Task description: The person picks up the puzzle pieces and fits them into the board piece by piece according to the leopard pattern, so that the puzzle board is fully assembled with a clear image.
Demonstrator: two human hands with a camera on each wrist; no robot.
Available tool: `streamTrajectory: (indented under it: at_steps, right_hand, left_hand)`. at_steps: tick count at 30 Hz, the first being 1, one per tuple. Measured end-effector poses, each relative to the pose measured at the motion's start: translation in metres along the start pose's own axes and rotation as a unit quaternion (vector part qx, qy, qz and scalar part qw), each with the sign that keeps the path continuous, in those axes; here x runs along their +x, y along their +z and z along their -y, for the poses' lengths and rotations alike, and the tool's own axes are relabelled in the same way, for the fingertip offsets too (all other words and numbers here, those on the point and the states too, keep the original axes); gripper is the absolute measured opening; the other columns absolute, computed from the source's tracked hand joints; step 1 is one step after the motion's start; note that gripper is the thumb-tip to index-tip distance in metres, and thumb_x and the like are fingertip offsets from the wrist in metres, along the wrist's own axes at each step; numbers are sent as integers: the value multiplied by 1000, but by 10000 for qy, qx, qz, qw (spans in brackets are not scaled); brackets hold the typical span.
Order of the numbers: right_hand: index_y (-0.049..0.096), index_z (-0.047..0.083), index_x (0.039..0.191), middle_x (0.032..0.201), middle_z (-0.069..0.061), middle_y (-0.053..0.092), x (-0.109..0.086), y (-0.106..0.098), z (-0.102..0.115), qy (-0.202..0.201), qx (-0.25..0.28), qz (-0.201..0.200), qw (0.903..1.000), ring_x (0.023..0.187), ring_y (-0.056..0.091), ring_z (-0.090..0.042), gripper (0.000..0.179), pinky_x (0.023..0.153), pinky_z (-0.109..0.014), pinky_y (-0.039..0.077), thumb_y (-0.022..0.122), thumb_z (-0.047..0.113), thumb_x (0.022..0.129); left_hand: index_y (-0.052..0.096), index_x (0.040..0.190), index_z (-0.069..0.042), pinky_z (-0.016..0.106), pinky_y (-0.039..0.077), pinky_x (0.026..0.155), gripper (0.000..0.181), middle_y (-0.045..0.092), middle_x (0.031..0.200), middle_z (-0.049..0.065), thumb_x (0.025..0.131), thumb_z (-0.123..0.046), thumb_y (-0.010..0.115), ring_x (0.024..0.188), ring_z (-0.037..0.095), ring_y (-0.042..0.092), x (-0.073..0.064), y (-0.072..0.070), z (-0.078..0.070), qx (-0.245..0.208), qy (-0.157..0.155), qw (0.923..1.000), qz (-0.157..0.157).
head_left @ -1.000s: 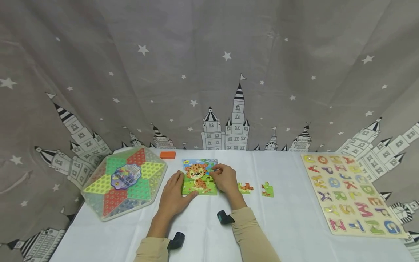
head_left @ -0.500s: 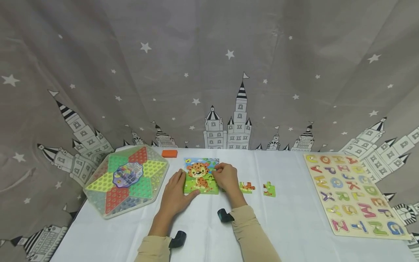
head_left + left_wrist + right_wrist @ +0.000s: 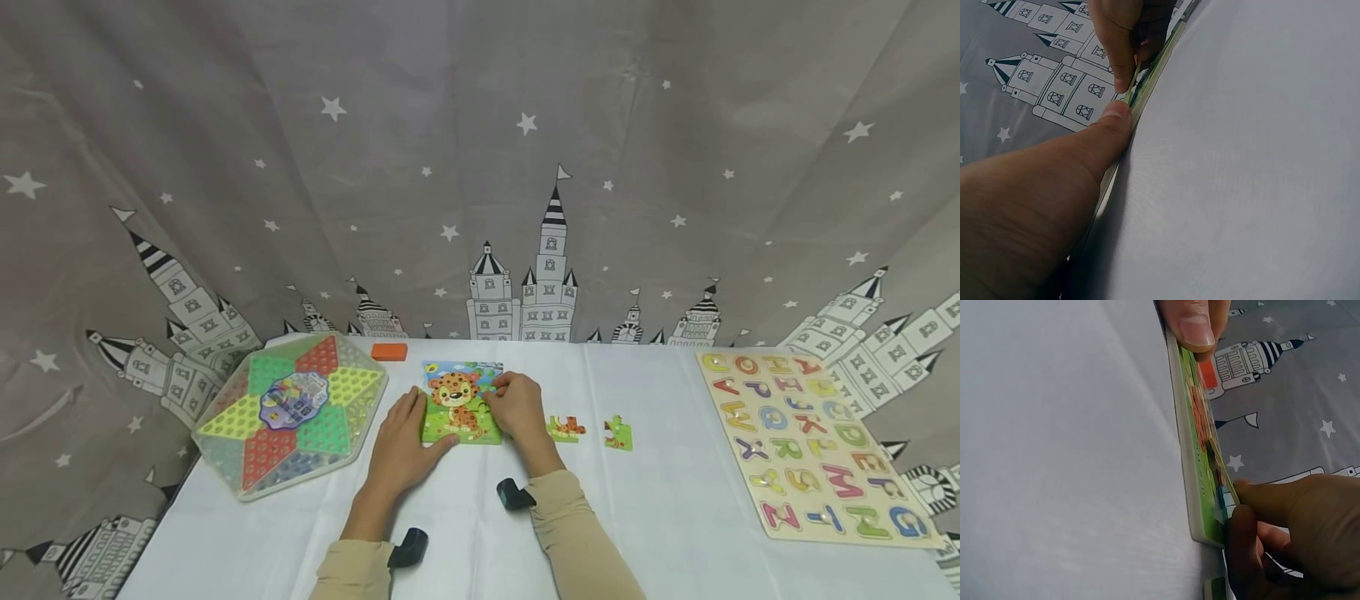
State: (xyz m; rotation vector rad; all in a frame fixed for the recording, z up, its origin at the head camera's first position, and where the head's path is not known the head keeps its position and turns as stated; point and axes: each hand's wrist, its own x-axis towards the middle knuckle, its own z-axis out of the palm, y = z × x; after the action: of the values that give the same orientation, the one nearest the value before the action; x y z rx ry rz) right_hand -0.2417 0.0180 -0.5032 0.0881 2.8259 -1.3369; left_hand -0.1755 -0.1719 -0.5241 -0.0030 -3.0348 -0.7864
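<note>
A leopard jigsaw puzzle (image 3: 442, 431) in a thin board lies mid-table. My left hand (image 3: 405, 442) rests at its near left corner, fingers along the left side, thumb on the front edge. In the right wrist view that thumb (image 3: 1196, 330) presses on the board's rim. At the puzzle's right side, my right hand (image 3: 522, 411) pinches a thin puzzle piece (image 3: 1231, 486) between thumb and fingers. The piece stands tilted over a gap in the picture; most of its face is hidden. Two loose pieces lie right of that hand, one orange-spotted (image 3: 572, 427), one mostly green (image 3: 621, 432).
On the left lies a hexagonal Chinese checkers board (image 3: 330, 432). An orange block (image 3: 389, 352) sits near the table's back edge. A wooden alphabet board (image 3: 806, 500) lies on the right. Behind the white-covered table (image 3: 667, 517) hangs a grey curtain (image 3: 645, 150) printed with castles.
The right hand has shifted the pinched piece slightly at the puzzle's right side. The left hand keeps its place on the board. The whole head view has moved a little.
</note>
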Motion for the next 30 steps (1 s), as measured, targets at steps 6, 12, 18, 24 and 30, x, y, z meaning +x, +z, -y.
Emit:
streamTrajectory:
  at_steps: [6, 12, 18, 24, 30]
  right_hand:
    - [76, 7, 95, 86, -4, 68, 0, 3, -2, -72, -146, 63, 9998, 80, 60, -16, 17, 73, -31, 54, 82, 20, 85]
    - [76, 7, 97, 85, -4, 66, 0, 3, -1, -255, -168, 29, 9995, 79, 58, -17, 15, 72, -32, 52, 81, 16, 86]
    - [77, 7, 109, 98, -6, 64, 0, 0, -3, -466, -401, 224, 9979, 89, 59, -19, 24, 85, -38, 55, 80, 18, 88]
    - [74, 5, 120, 111, -12, 64, -5, -8, -6, -796, -595, 623, 9931, 99, 62, -25, 45, 96, -44, 55, 87, 22, 81]
    - [74, 3, 119, 116, -14, 64, -8, -10, -5, -979, -734, 706, 9900, 109, 63, -30, 38, 103, -46, 54, 83, 19, 85]
  left_hand:
    - [32, 158, 0, 60, 23, 127, 97, 23, 169, 20, 89, -55, 71, 156, 42, 21, -1, 0, 0, -23, -7, 10000, 3]
    - [31, 158, 1, 60, 22, 127, 97, 23, 169, 21, 90, -56, 70, 156, 42, 21, -1, -1, -1, -30, 2, 10000, 29]
    - [31, 158, 1, 60, 22, 127, 97, 22, 169, 20, 90, -57, 69, 156, 42, 21, 0, -1, -2, -24, -22, 10000, 44]
    - [32, 158, 1, 60, 23, 126, 97, 23, 169, 20, 90, -57, 70, 156, 42, 21, -1, -1, -2, 31, -37, 10000, 62]
    - [32, 158, 1, 59, 22, 127, 98, 23, 169, 20, 90, -58, 69, 157, 41, 20, -1, -2, -2, 9, -30, 10000, 55]
